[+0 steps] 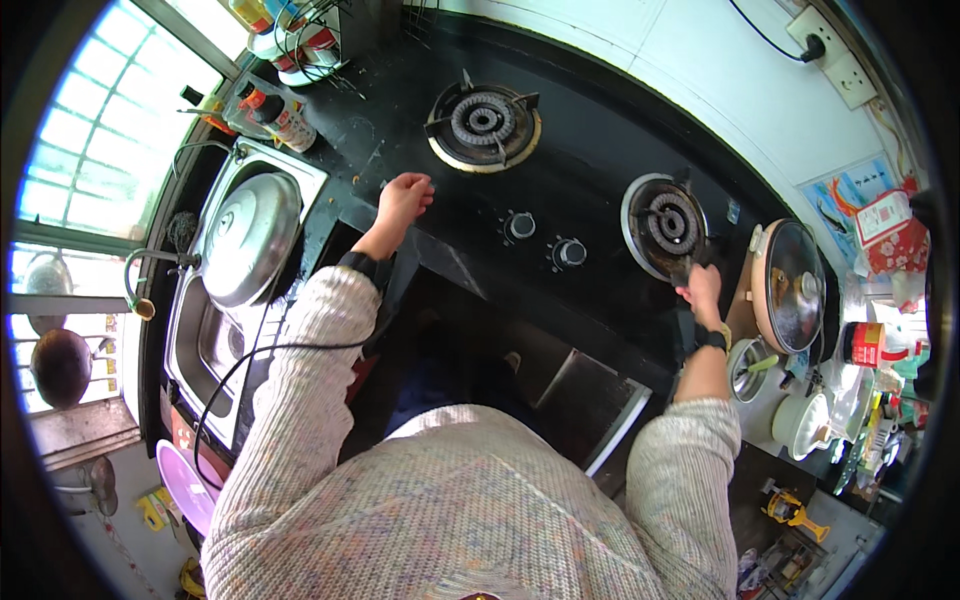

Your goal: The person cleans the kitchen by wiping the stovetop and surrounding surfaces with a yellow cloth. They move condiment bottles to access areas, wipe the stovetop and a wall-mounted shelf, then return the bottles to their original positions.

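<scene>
My left hand (406,198) is above the black cooktop (405,247) near its left front edge, fingers curled in a loose fist with nothing visible in it. My right hand (703,290) is at the near rim of the right gas burner (671,223), fingers bent. Something dark meets its fingertips; whether I grip it or only touch the burner there is unclear. The left gas burner (484,120) sits farther back, with no pot on it. Two control knobs, a left one (520,225) and a right one (570,253), lie between my hands.
Left of me, a large metal lid (251,238) rests over the steel sink (201,367), near a sauce bottle (279,120). At right stand a glass-lidded electric pan (787,286), a metal pot (750,371) and a white lidded pot (802,424). A black cable crosses my left sleeve.
</scene>
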Action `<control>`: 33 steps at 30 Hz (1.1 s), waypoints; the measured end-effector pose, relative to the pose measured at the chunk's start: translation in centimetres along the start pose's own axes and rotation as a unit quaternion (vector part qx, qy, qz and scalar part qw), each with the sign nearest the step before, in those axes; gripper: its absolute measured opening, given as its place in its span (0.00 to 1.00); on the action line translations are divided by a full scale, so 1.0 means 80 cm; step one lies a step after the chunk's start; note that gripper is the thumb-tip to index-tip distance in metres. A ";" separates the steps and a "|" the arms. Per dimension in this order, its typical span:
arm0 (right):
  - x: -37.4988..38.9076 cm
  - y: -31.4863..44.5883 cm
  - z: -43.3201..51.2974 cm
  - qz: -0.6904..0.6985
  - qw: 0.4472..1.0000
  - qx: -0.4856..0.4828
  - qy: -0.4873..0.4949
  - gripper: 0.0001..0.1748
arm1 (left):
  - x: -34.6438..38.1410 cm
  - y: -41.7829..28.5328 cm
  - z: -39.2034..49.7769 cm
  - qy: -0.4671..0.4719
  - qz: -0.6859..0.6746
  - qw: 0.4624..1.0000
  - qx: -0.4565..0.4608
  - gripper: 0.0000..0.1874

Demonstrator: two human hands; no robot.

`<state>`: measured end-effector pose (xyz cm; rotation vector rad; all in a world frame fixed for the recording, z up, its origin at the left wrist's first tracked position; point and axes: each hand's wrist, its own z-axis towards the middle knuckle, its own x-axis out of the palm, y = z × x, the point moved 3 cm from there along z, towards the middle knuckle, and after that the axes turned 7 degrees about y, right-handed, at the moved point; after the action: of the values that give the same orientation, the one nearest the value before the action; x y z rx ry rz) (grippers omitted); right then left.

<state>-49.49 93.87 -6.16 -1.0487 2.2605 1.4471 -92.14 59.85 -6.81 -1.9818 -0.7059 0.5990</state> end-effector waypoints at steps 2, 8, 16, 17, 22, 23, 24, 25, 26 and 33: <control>-0.016 0.000 -0.015 0.028 0.999 -0.014 -0.019 0.15 | -0.012 -0.022 0.057 -0.066 0.134 0.987 0.064 0.14; -0.039 0.006 -0.098 -0.001 0.999 -0.025 -0.020 0.14 | -0.004 -0.061 0.159 -0.143 0.447 0.860 0.199 0.27; 0.052 0.064 -0.162 0.057 0.996 -0.047 -0.043 0.14 | -0.037 -0.087 0.192 -0.070 0.485 0.851 0.190 0.15; 0.065 0.077 -0.164 0.049 0.997 -0.052 -0.037 0.13 | -0.053 -0.087 0.186 -0.076 0.477 0.852 0.202 0.15; 0.161 0.154 -0.158 0.045 0.994 -0.083 0.056 0.10 | -0.158 -0.046 0.112 -0.118 0.433 0.875 0.180 0.13; 0.191 0.173 -0.158 0.066 0.988 -0.101 0.095 0.11 | -0.179 -0.032 0.097 -0.126 0.427 0.881 0.161 0.13; 0.220 0.192 -0.161 0.078 0.984 -0.123 0.103 0.11 | -0.197 -0.020 0.081 -0.134 0.421 0.881 0.171 0.13; 0.251 0.213 -0.163 0.078 0.980 -0.121 0.134 0.11 | -0.213 -0.010 0.068 -0.147 0.426 0.875 0.176 0.13; 0.279 0.235 -0.166 0.060 0.975 -0.129 0.172 0.11 | -0.229 0.000 0.063 -0.147 0.429 0.880 0.143 0.13; 0.444 0.344 -0.209 -0.112 0.931 -0.250 0.240 0.18 | -0.278 0.041 0.059 -0.169 0.415 0.891 0.069 0.13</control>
<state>-90.93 70.71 0.47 -1.9317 1.9852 1.8724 -110.37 46.07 -9.01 -2.0115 0.0456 1.4846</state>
